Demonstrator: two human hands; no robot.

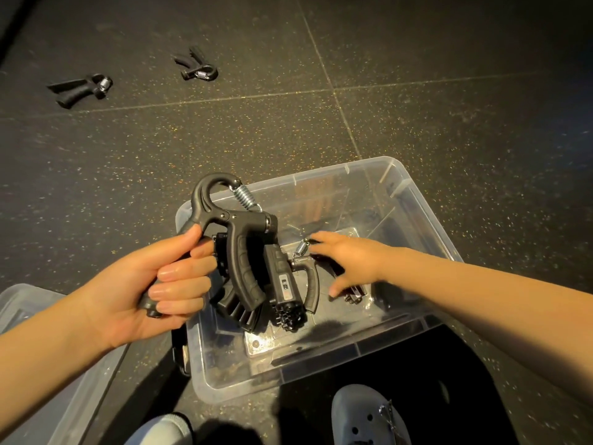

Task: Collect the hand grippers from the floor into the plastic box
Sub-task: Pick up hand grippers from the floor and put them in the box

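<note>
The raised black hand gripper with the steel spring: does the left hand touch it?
Touching. The head view shows the left hand gripping one handle of the black hand gripper.

The plastic box (426, 220) is sitting near on the floor (449, 91). One hand gripper (80, 89) is lying far left, a second gripper (195, 64) right of it, a third gripper (312, 284) inside the box.

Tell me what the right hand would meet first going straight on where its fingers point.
Probably the hand gripper down inside the plastic box: the right hand points leftward at its small spring, fingertips seemingly right at it, though depth is unclear.
</note>
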